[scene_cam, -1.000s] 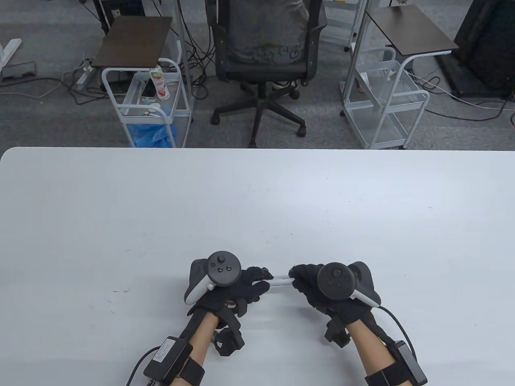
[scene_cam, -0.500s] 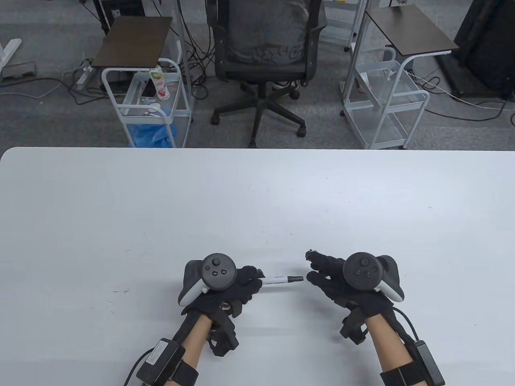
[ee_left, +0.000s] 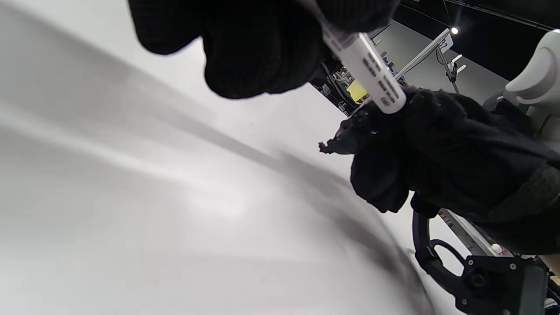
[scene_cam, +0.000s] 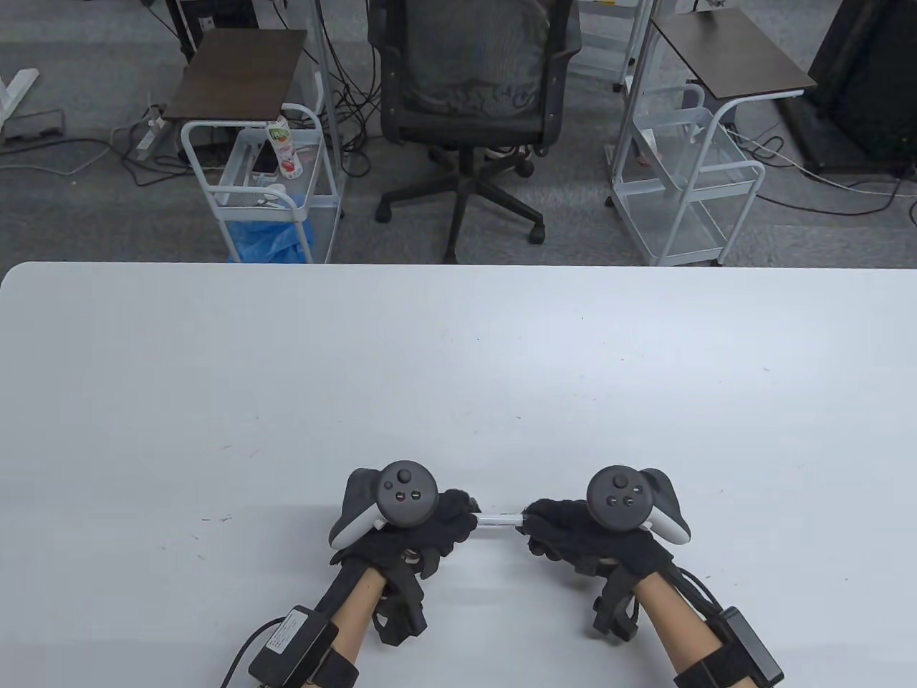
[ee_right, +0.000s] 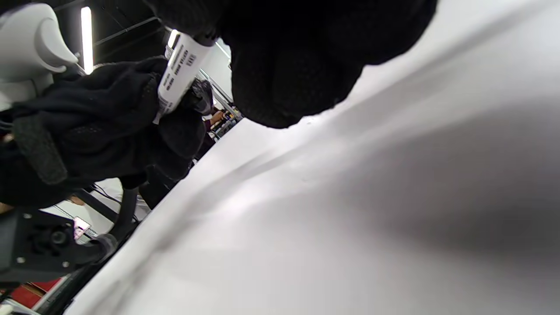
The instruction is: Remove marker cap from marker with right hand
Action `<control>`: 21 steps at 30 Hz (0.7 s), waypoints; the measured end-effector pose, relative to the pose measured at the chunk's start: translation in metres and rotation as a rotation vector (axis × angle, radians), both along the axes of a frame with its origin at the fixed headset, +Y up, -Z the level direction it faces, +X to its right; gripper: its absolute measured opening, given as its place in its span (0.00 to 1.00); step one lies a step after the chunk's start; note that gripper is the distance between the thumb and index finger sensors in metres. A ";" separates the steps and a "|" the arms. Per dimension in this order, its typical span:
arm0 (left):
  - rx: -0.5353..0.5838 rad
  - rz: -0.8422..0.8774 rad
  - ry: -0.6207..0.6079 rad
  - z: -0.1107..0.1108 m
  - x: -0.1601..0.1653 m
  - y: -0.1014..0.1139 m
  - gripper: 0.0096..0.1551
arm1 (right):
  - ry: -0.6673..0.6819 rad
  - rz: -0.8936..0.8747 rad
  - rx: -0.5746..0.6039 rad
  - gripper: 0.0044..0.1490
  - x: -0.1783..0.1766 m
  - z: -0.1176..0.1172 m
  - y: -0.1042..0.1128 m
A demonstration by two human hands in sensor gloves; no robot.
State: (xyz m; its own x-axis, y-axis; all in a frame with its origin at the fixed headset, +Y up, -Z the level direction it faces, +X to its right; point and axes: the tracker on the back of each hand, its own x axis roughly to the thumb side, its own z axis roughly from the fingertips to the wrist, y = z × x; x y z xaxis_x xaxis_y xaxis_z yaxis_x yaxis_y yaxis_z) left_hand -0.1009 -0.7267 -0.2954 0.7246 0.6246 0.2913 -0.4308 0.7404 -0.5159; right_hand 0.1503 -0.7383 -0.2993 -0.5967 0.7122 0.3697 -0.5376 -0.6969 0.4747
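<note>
A white marker with black print is held level just above the table, near its front edge, between my two hands. My left hand grips the marker's left end. My right hand grips its right end, and its fingers cover the cap. Only a short stretch of white barrel shows between the hands. In the left wrist view the barrel runs from my left fingers into my right hand. In the right wrist view the barrel runs from my right fingers into my left hand.
The white table stretches wide ahead and to both sides of my hands. Beyond its far edge stand a black office chair and two white wire carts.
One second ago both hands held the marker. Half a second ago my right hand was off to the right and the marker's dark end was bare. Now my right hand grips that end again.
</note>
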 end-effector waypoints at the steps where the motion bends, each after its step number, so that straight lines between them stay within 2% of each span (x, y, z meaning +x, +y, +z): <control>1: 0.007 -0.004 -0.008 0.000 0.001 0.001 0.30 | -0.006 -0.003 0.019 0.31 0.000 0.000 0.001; 4: 0.043 -0.040 -0.022 0.001 0.004 0.003 0.31 | -0.007 0.054 0.127 0.30 0.000 0.001 0.006; 10: -0.040 0.056 -0.015 -0.001 0.001 0.003 0.31 | -0.006 0.064 0.226 0.30 0.001 0.004 0.014; 13: -0.056 0.065 0.007 -0.003 -0.003 0.003 0.31 | -0.029 0.109 0.348 0.29 0.002 0.007 0.020; 14: -0.028 0.030 0.048 -0.003 -0.010 0.006 0.31 | -0.089 0.181 0.391 0.29 0.008 0.007 0.022; 15: -0.037 0.006 0.027 -0.008 -0.022 0.008 0.31 | -0.114 0.249 0.477 0.29 0.021 0.006 0.024; 16: -0.046 0.074 0.046 -0.007 -0.032 0.013 0.31 | -0.149 0.271 0.480 0.29 0.033 0.002 0.026; 17: -0.043 0.130 0.089 -0.008 -0.036 0.017 0.31 | -0.175 0.270 0.422 0.29 0.040 0.000 0.027; 19: 0.022 0.133 0.131 -0.009 -0.043 0.032 0.31 | -0.236 0.173 0.402 0.30 0.049 -0.002 0.029; 21: 0.069 0.114 0.167 -0.008 -0.049 0.042 0.31 | -0.246 0.192 0.388 0.30 0.048 -0.003 0.030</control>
State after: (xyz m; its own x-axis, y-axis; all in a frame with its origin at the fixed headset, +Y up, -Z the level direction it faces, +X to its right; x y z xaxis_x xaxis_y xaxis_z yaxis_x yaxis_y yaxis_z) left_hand -0.1500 -0.6849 -0.3034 0.6922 0.6881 0.2176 -0.5892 0.7129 -0.3802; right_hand 0.1984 -0.7079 -0.3019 -0.8065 0.4186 0.4175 -0.4457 -0.8945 0.0359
